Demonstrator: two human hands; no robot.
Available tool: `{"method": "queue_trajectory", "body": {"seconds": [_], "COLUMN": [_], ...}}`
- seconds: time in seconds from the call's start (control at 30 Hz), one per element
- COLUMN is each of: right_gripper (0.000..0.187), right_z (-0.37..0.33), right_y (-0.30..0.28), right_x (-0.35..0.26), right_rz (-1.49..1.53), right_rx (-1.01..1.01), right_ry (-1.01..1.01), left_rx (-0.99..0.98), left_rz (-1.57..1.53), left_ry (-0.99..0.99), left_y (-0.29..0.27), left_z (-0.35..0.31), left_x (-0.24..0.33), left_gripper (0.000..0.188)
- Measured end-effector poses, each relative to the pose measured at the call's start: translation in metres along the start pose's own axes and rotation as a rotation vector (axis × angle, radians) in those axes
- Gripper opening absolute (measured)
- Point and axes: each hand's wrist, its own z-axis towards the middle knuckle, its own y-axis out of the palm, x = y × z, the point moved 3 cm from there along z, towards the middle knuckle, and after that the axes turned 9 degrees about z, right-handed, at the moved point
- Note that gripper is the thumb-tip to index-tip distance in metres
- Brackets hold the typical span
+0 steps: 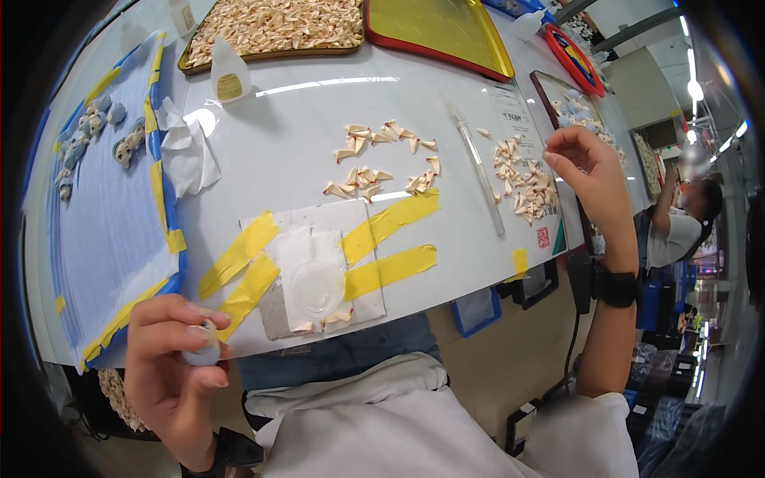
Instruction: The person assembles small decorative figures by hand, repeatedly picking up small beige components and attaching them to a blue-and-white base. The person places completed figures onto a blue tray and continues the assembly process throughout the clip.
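White shirt (374, 422) nearest. Left hand (171, 358) pinches blue-grey piece (202, 349) in fingertips. Right hand (591, 166): fingers narrow; cannot tell if holding anything. Figures (94, 121) beyond left fingers look finished; loose cream pieces (534, 191) beside right fingers seem unused.

The left fingers (166, 338) partly hide the small grey-blue piece (204, 353).

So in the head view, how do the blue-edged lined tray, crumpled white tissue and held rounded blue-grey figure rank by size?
1. Blue-edged tray
2. White tissue
3. Blue-grey figure, partly hidden in the left hand
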Motion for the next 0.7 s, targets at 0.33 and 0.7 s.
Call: {"method": "queue_trajectory", "body": {"seconds": [0.33,0.7], "right_gripper": [0.013,0.011], "right_z": [0.045,0.039], "right_y": [0.053,0.049], "right_x": [-0.033,-0.03], "right_rz": [-0.233,-0.408], "right_rx": [-0.143,-0.19], "right_ry": [-0.294,-0.235], "left_rx": [-0.152,-0.131], "left_rz": [0.005,0.022], "left_ry": [0.11,0.06], "left_y": [0.028,0.02], "left_z": [-0.002,-0.007], "left_x": [0.013,0.004], "left_gripper": [0.027,0.026]}}
